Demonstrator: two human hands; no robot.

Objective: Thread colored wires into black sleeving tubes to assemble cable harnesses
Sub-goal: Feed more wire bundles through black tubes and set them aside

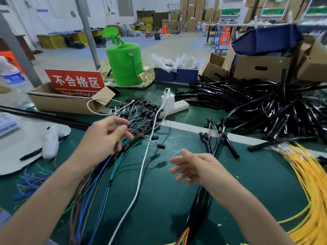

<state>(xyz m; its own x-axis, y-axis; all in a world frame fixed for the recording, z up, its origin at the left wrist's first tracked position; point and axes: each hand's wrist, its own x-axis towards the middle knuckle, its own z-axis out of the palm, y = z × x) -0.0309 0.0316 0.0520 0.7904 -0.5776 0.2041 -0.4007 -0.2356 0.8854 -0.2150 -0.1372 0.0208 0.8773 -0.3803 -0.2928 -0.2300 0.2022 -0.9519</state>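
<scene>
One wide-angle camera sits on the person's head and looks forward and down over the tabletop [168,191]. It is close to the work. Both bare forearms run in from the bottom corners, and the left hand [106,137], in the coloured wires [99,183], and the right hand [196,167] take up the middle of the frame. Above the hands the view reaches past the green watering can [125,64] to the workshop floor [168,46] and stacked cardboard boxes [192,7] at the far wall. The lens bends straight lines near the edges, and the right edge is blurred.
</scene>
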